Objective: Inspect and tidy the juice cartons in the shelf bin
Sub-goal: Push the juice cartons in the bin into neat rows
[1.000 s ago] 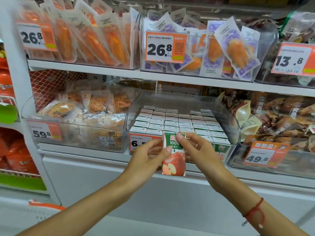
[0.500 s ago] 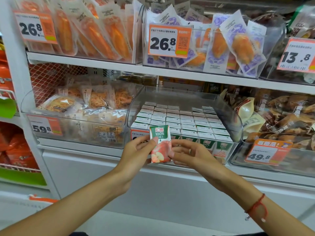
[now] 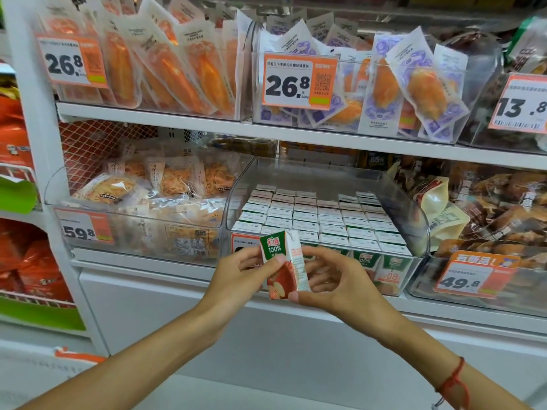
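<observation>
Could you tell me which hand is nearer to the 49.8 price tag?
Right. The right hand holds the juice carton just left of the 49.8 price tag; the left hand is farther left.

white shelf (image 3: 183,263), clear bins (image 3: 414,220) on it

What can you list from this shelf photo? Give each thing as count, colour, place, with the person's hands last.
carton: one, green, red and white, held before the bin
cartons: many, white tops, rows in the bin
bin: one, clear, lower shelf, middle
price tags: six, orange and white, on bin fronts
snack packs: many, orange, upper shelf
left hand: grips the carton's left side
right hand: pinches its right side
</observation>
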